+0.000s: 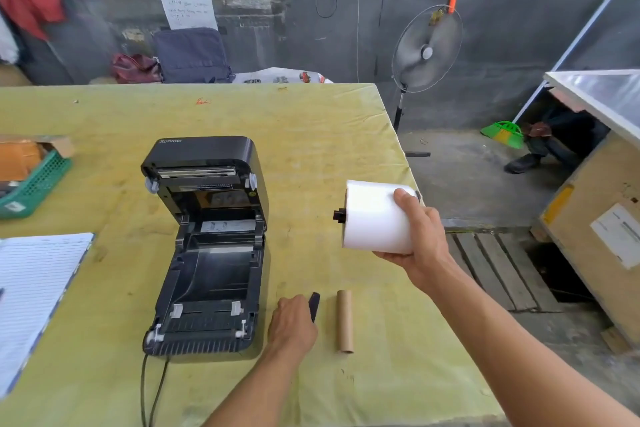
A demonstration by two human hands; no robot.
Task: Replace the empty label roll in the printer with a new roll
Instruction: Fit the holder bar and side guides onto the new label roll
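Observation:
A black label printer (207,253) stands on the yellow-green table (311,135) with its lid up and its roll bay bare. My right hand (419,239) holds a new white label roll (375,217) in the air, right of the printer; a black spindle end (340,216) sticks out of the roll's left side. The empty brown cardboard core (345,321) lies on the table near the front. My left hand (292,324) rests just left of it, fingers closed on a small black plastic piece (314,305).
A lined notepad (34,295) lies at the left front, a green basket (38,180) with a box behind it. The printer's cables (149,392) trail off the front edge. The table's right edge drops to the floor, with a standing fan (426,52) and a wooden crate (595,218).

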